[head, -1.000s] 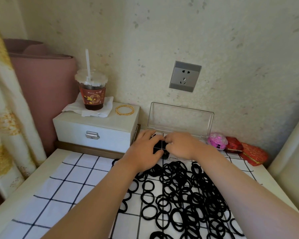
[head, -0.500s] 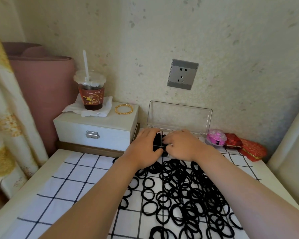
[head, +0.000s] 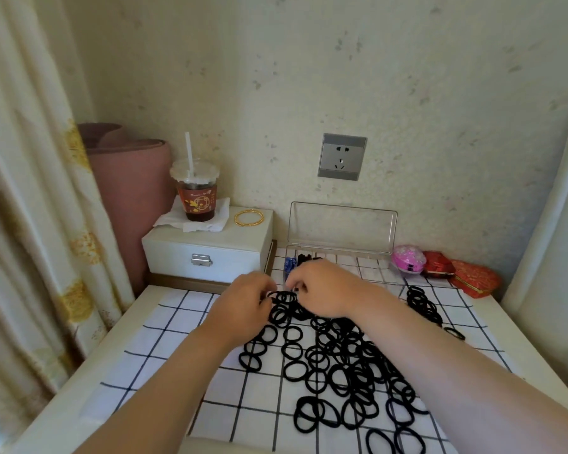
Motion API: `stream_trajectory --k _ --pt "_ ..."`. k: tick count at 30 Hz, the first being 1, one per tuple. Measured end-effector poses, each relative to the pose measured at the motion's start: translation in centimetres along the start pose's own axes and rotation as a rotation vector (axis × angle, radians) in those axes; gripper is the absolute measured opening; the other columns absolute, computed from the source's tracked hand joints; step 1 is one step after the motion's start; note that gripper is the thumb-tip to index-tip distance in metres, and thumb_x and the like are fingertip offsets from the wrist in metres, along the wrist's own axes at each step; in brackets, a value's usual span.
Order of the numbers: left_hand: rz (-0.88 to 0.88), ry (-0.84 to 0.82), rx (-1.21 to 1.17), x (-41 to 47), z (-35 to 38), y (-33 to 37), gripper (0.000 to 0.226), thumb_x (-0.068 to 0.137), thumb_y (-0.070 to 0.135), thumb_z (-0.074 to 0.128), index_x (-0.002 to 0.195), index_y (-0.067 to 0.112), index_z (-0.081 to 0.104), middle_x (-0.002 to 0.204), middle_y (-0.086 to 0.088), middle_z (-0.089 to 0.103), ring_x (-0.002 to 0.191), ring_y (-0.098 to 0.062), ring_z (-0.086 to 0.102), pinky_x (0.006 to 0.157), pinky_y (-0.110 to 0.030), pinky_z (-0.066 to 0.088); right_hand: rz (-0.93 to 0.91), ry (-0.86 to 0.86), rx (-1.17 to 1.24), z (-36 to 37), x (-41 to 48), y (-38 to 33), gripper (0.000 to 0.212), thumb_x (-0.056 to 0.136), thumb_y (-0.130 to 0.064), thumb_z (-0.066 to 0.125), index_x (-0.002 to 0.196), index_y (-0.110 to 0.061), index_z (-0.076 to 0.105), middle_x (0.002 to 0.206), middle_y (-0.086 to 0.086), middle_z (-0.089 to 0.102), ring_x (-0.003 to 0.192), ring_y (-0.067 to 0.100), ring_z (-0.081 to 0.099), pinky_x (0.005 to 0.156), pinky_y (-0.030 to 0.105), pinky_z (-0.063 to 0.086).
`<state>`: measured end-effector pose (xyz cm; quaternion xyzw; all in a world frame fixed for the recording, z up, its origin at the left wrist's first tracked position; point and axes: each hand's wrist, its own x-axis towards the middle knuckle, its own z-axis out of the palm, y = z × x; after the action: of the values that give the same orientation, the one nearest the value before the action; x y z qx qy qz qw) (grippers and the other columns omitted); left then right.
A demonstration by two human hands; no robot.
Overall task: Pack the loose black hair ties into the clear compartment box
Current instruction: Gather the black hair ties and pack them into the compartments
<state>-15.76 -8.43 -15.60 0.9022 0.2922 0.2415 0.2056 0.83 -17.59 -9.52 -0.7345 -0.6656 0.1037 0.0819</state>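
Note:
Several loose black hair ties (head: 341, 355) lie heaped on a white checked cloth (head: 164, 348). A smaller heap of hair ties (head: 422, 304) sits to the right. The clear compartment box (head: 371, 268) stands at the back against the wall with its lid (head: 341, 227) upright. Its left compartments hold some black ties (head: 305, 258) and a blue item (head: 289, 262). My left hand (head: 243, 311) and my right hand (head: 325, 290) meet at the far edge of the heap, just in front of the box. Their curled fingers pinch hair ties (head: 282, 295) between them.
A white drawer box (head: 207, 257) at the back left carries a lidded drink cup with a straw (head: 195, 198) on a napkin and a gold bangle (head: 249, 217). A pink case (head: 407, 259) and red pouches (head: 466, 276) lie at the right. A curtain (head: 30, 224) hangs on the left.
Both hands have drawn back from the box's left compartments to the far edge of the heap. The view has pulled back, and the box's compartments now show.

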Motion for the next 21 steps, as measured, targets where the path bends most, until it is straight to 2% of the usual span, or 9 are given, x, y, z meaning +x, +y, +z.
stream_trajectory --k 3,5,7,9,12,14,16,19,21 --pt "-0.01 -0.142 0.069 -1.7 0.0 -0.7 0.049 0.095 0.036 0.056 0.141 0.027 0.046 0.139 0.009 0.046 0.131 -0.008 0.036 0.108 -0.027 0.036 0.014 -0.141 -0.168 2.7 -0.3 -0.6 0.052 0.095 -0.017 0.049 0.145 -0.032 0.047 0.146 0.007 0.046 0.134 0.029 0.043 0.107 0.044 0.041" --pt "-0.037 -0.256 0.068 -2.5 0.3 -0.7 0.068 0.093 0.045 0.056 0.153 0.028 0.028 0.157 0.008 0.025 0.145 -0.01 0.018 0.117 -0.029 0.025 0.0 -0.222 -0.252 4.0 -0.8 -0.8 0.062 0.097 -0.017 0.046 0.155 -0.033 0.029 0.163 0.008 0.022 0.148 0.031 0.022 0.117 0.048 0.029" --pt "-0.08 -0.363 0.086 -3.1 0.8 -0.2 0.079 0.094 0.051 0.053 0.157 0.027 0.011 0.163 0.008 0.004 0.15 -0.012 0.0 0.122 -0.035 0.015 0.003 -0.255 -0.199 4.6 -1.4 -0.8 0.065 0.099 -0.016 0.043 0.157 -0.033 0.019 0.167 0.006 0.011 0.152 0.027 0.011 0.122 0.045 0.02" --pt "-0.104 -0.437 0.114 -3.6 1.4 0.6 0.081 0.097 0.053 0.047 0.157 0.026 0.001 0.164 0.008 -0.008 0.15 -0.014 -0.014 0.122 -0.039 0.006 0.024 -0.252 -0.12 4.6 -1.9 -0.5 0.063 0.099 -0.015 0.043 0.157 -0.03 0.024 0.164 0.004 0.02 0.151 0.024 0.019 0.121 0.04 0.023" --pt "-0.094 -0.491 0.079 -3.7 2.4 2.2 0.079 0.1 0.049 0.043 0.157 0.022 -0.004 0.164 0.007 -0.012 0.148 -0.014 -0.02 0.121 -0.037 0.001 0.06 -0.255 -0.082 4.0 -2.9 0.2 0.053 0.098 -0.013 0.043 0.15 -0.024 0.041 0.154 0.0 0.039 0.14 0.022 0.038 0.115 0.035 0.034" --pt "-0.058 -0.498 0.022 -3.7 2.8 3.5 0.076 0.101 0.043 0.045 0.157 0.024 -0.001 0.165 0.007 -0.005 0.149 -0.013 -0.015 0.121 -0.036 0.002 0.091 -0.25 -0.018 3.6 -3.9 0.9 0.048 0.097 -0.012 0.042 0.143 -0.023 0.05 0.145 -0.001 0.05 0.131 0.021 0.048 0.109 0.032 0.039" --pt "-0.027 -0.479 -0.064 -3.3 2.7 4.5 0.071 0.1 0.035 0.05 0.157 0.029 0.008 0.163 0.005 0.015 0.151 -0.015 0.003 0.123 -0.038 0.011 0.121 -0.21 0.066 3.1 -5.1 1.6 0.05 0.096 -0.009 0.042 0.141 -0.028 0.055 0.143 -0.004 0.054 0.129 0.017 0.05 0.107 0.027 0.04" --pt "0.009 -0.404 -0.142 -2.6 1.9 5.2 0.054 0.098 0.029 0.05 0.148 0.038 0.031 0.145 0.004 0.047 0.134 -0.015 0.042 0.113 -0.036 0.035 0.15 -0.036 0.184 2.2 -6.7 2.6 0.046 0.097 -0.007 0.043 0.129 -0.033 0.065 0.14 -0.008 0.058 0.124 0.009 0.054 0.105 0.023 0.04" --pt "0.02 -0.358 -0.129 -2.1 1.3 5.3 0.046 0.098 0.027 0.048 0.141 0.041 0.043 0.136 0.008 0.056 0.123 -0.012 0.052 0.107 -0.036 0.043 0.165 0.085 0.239 1.6 -7.6 3.4 0.041 0.099 -0.007 0.044 0.118 -0.032 0.071 0.128 -0.011 0.063 0.108 0.003 0.057 0.093 0.017 0.042"
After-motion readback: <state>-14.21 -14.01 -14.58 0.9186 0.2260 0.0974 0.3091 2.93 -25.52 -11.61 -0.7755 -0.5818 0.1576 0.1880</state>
